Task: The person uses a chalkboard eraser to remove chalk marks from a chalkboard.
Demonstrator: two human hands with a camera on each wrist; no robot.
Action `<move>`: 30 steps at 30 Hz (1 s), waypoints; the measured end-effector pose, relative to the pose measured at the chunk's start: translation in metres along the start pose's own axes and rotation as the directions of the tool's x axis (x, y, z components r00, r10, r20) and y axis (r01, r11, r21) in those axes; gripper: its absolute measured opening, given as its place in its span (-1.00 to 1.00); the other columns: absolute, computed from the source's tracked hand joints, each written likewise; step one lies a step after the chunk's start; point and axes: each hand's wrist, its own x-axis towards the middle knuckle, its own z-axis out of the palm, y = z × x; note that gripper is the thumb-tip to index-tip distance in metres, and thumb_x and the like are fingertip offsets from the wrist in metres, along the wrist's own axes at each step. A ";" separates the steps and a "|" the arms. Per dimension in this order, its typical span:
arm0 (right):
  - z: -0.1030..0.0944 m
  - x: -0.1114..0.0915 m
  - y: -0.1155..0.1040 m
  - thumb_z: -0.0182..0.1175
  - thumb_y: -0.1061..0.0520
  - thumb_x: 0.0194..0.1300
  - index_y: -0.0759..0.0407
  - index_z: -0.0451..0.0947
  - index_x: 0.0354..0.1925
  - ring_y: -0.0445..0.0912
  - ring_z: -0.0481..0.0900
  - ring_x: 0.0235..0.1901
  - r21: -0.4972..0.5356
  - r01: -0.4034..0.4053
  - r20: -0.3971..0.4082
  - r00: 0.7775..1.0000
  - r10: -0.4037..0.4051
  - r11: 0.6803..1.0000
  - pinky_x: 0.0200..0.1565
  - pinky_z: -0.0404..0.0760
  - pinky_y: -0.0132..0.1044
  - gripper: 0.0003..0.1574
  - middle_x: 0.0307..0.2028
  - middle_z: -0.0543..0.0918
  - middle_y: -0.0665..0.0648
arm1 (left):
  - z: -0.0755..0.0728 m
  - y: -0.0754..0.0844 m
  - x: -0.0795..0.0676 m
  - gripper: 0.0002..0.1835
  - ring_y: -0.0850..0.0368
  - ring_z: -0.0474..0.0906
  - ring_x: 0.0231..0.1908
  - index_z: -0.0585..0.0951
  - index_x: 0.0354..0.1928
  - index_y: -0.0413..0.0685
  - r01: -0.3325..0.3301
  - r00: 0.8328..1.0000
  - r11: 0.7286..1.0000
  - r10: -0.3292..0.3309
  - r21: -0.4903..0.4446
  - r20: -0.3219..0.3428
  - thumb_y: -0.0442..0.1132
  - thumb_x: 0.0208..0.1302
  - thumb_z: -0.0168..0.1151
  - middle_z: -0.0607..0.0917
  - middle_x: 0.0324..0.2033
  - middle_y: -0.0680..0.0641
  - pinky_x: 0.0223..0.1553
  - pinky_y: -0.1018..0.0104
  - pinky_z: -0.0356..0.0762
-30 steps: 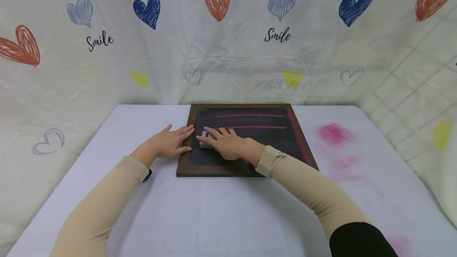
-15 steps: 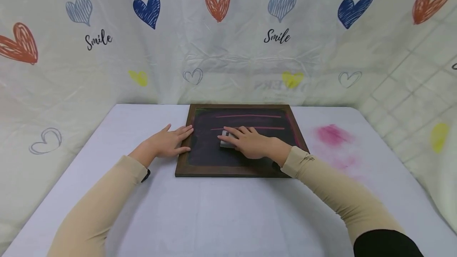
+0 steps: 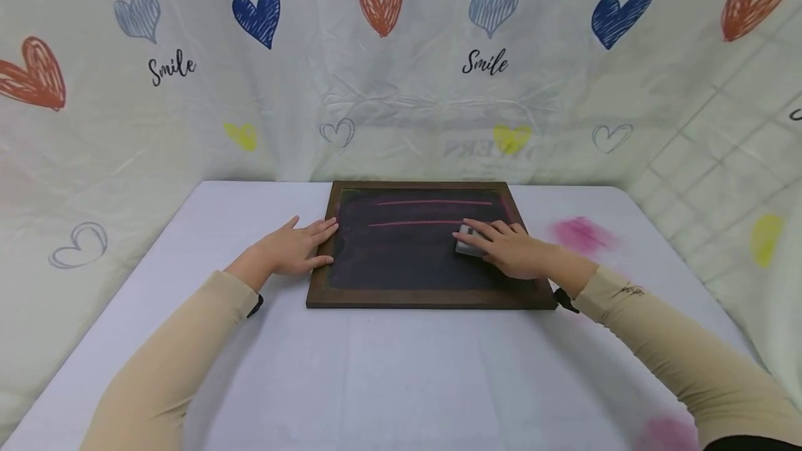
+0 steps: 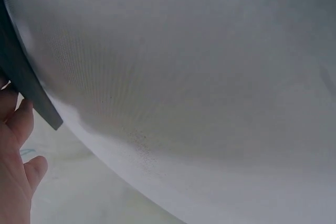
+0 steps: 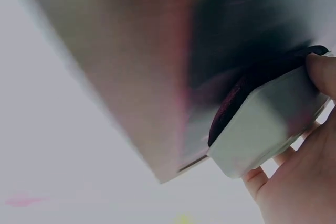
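A small chalkboard [image 3: 388, 263] in a brown wooden frame lies on the table, with two pink chalk lines across its upper half. My left hand [image 3: 291, 249] rests on the frame's left side, fingers spread and nearly straight. In the left wrist view, the left hand's fingers [image 4: 22, 121] touch the frame's dark edge. My right hand [image 3: 516, 252] grips a board eraser [image 3: 466, 246] on the right part of the black surface, just below the lower line. The right wrist view shows the eraser's pale body [image 5: 268, 124] held between thumb and fingers, its dark pad facing the board.
A white cloth covers the table [image 3: 401, 381]. Pink chalk smudges [image 3: 583, 235] stain it to the right of the board, and another pink stain [image 3: 667, 433] lies near the front right. Behind the table hangs a pale curtain [image 3: 413, 75] with printed hearts.
My right hand has slid the eraser from the board's left side across to its right side, below the lower pink line. My left hand has stayed on the frame.
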 end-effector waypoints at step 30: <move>-0.007 0.108 -0.082 -0.12 0.11 0.69 -0.21 -0.19 0.68 0.20 0.09 0.48 -0.031 0.066 0.176 0.983 -0.059 0.997 0.37 0.17 0.27 -0.20 0.64 -0.20 0.13 | -0.005 0.003 -0.001 -0.17 -0.12 0.08 0.54 0.03 0.63 -0.20 0.003 1.000 1.000 -0.003 -0.023 0.008 0.18 0.59 -0.04 0.04 0.60 -0.19 0.45 -0.37 -0.16</move>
